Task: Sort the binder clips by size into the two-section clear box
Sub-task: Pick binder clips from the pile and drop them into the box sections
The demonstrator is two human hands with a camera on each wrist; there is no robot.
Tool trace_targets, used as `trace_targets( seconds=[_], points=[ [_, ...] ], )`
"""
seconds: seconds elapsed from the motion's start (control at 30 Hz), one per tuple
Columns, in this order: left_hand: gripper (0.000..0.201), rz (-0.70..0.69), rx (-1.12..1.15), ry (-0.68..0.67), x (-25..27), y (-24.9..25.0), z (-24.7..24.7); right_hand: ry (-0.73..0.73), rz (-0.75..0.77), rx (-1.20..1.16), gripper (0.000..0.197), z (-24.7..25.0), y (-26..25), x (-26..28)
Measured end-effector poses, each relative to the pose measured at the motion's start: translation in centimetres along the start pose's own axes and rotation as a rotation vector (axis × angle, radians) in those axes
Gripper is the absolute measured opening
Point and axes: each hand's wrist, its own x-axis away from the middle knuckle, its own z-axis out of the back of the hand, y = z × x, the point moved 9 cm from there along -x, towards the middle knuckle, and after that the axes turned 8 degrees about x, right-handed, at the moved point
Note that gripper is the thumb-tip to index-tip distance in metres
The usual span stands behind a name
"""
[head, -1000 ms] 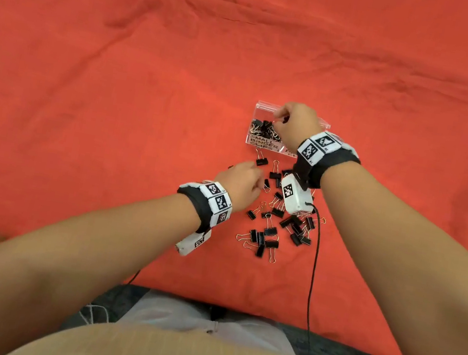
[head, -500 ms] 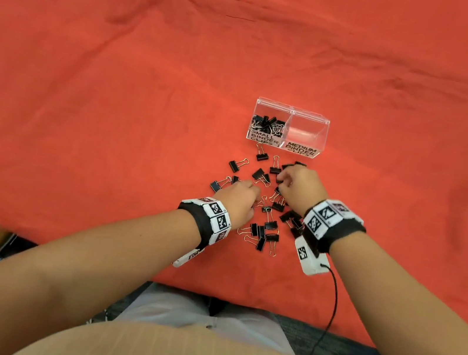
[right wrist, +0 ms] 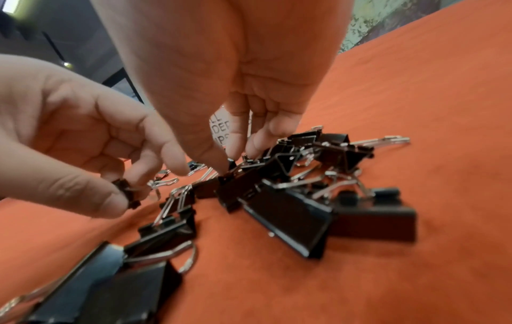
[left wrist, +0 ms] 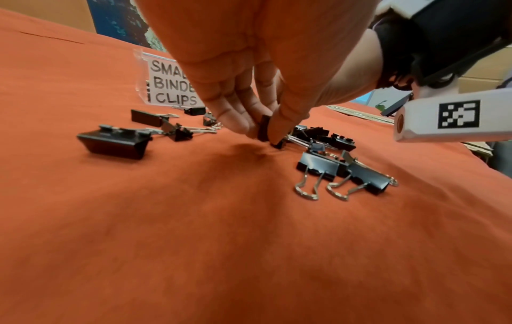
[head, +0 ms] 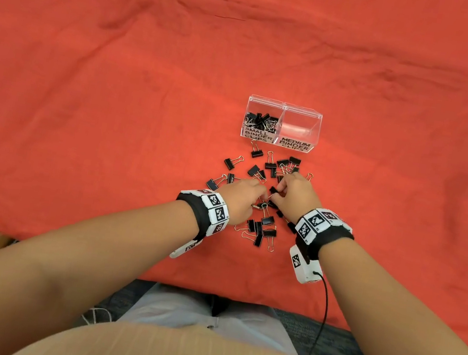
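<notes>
Your left hand (left wrist: 249,65) pinches a small black clip (left wrist: 263,131) against the orange cloth (left wrist: 221,241), with loose clips (left wrist: 340,173) scattered on both sides.

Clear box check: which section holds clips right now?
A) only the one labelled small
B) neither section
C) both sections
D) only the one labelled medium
A: in the head view the clear box has a heap of black clips in its section labelled SMALL BINDER CLIPS, while the section labelled MEDIUM BINDER CLIPS shows only clear plastic.
</notes>
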Motion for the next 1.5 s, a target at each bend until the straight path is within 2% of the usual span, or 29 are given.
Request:
trace_targets(
  seconds=[0.13, 0.3, 0.53, 0.7, 0.83, 0.93, 1.1, 1.27, 1.5],
  points=[
    [0.042, -0.02, -0.068, -0.026, -0.8, 0.6, -1.0, 0.003, -0.055, 0.014, 0.013, 0.5, 0.6, 0.0],
    [0.032, -0.016, -0.082, 0.01, -1.4, 0.8, -1.0, 0.005, 0.03, 0.056, 0.029, 0.4, -0.3, 0.0],
    [0.026, 0.006, -0.043, 0.087, -1.5, 0.2, -0.5, -0.011, 0.031, 0.025, 0.014, 0.7, 0.1, -0.4],
    [0.016, -0.037, -0.07, 0.13, -0.9, 0.5, 0.3, -0.023, 0.029, -0.044, 0.014, 1.3, 0.5, -0.6],
    [0.014, -0.033, -0.054, 0.111, -0.7, 0.3, 0.1, 0.041, -0.04, -0.174, 0.012, 3.7, 0.6, -1.6],
    [0.016, 0.012, 0.011, 0.149, -0.6, -0.6, 0.7, 0.128, -0.033, -0.26, 0.014, 7.1, -0.6, -3.3],
    [0.02, 0.057, 0.117, 0.209, -0.6, -1.9, 2.7, 0.243, 0.018, -0.244, 0.009, 11.1, -3.7, -6.9],
    [0.02, 0.077, 0.193, 0.294, -1.1, -2.7, 6.0, 0.212, 0.015, -0.202, 0.017, 11.0, -5.2, -8.7],
    [0.016, 0.074, 0.246, 0.44, -3.1, -1.5, 12.4, 0.277, -0.082, -0.325, 0.016, 10.4, -1.1, -6.2]
  ],
)
